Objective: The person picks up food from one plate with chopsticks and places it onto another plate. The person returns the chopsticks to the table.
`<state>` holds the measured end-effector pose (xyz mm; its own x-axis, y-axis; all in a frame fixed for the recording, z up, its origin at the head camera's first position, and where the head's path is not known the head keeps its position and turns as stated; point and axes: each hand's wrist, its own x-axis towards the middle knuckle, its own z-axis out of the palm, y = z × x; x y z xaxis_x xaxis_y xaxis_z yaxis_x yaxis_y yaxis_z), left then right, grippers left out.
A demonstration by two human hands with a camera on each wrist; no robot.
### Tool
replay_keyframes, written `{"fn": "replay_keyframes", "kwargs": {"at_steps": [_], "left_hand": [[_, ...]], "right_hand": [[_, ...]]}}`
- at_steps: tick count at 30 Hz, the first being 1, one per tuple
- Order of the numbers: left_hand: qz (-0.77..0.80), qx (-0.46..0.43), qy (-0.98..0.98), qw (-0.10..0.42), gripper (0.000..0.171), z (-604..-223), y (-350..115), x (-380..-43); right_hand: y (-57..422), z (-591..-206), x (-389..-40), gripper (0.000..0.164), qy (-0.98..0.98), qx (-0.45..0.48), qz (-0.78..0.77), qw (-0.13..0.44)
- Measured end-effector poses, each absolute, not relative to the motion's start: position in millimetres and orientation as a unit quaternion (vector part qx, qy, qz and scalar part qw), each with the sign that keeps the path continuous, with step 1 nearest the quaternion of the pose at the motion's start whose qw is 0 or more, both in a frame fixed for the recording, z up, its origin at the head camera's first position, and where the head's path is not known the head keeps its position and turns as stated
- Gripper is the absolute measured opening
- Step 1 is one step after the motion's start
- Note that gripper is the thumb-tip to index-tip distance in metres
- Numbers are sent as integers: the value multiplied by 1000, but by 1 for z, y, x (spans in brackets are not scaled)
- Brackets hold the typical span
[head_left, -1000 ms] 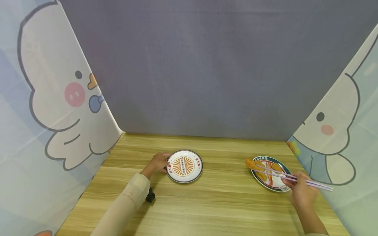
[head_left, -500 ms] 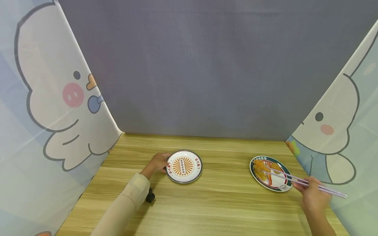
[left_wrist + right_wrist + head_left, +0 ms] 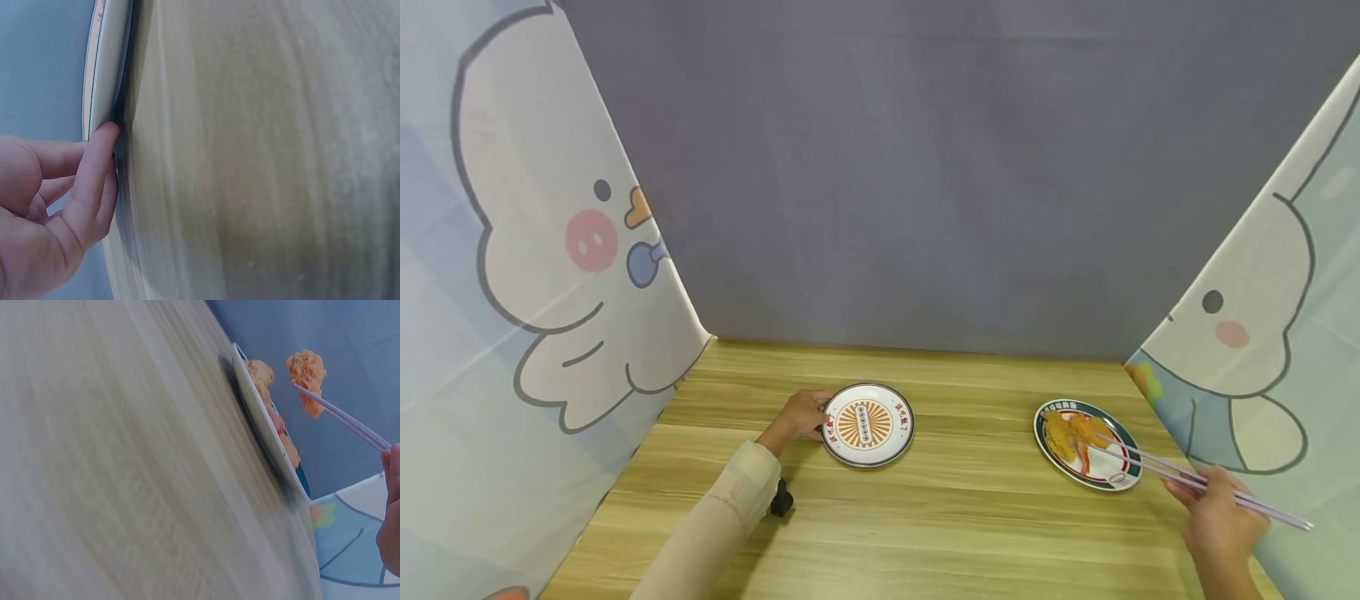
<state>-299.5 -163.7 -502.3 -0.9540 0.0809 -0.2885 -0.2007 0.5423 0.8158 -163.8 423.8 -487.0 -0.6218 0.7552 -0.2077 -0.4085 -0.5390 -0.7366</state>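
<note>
In the head view my left hand [image 3: 803, 412] pinches the left rim of a round white plate [image 3: 891, 437] with an orange sunburst print. The left wrist view shows the thumb above that rim and fingers below. At the right, my right hand [image 3: 1223, 512] holds a pair of pale purple chopsticks [image 3: 1277, 512]. Between their tips is a piece of fried chicken [image 3: 306, 375], raised above a green-rimmed plate [image 3: 1097, 467]. On that plate lie a yellow-brown fried piece [image 3: 1058, 437], a red-and-white strip [image 3: 1083, 458] and another fried piece [image 3: 289, 450].
A wooden table [image 3: 955, 517] bears both plates, with bare wood between them. A grey cloth wall [image 3: 925, 183] stands behind, and printed cartoon curtains [image 3: 572, 350] close the sides. A small black object [image 3: 782, 500] sits by the left sleeve.
My right hand has drawn rightward and toward me, carrying the chopsticks and chicken piece from the plate's left edge to over its middle. The left hand and its plate stay put.
</note>
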Motion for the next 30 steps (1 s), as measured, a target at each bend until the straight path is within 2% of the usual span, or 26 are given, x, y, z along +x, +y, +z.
{"fn": "replay_keyframes", "kwargs": {"at_steps": [9, 30], "left_hand": [[480, -39, 864, 146, 57, -503, -163, -299], [470, -31, 870, 146, 58, -505, -163, -302]], "right_hand": [[436, -496, -156, 25, -302, -260, 840, 369], [455, -514, -147, 21, -325, -327, 810, 362]]}}
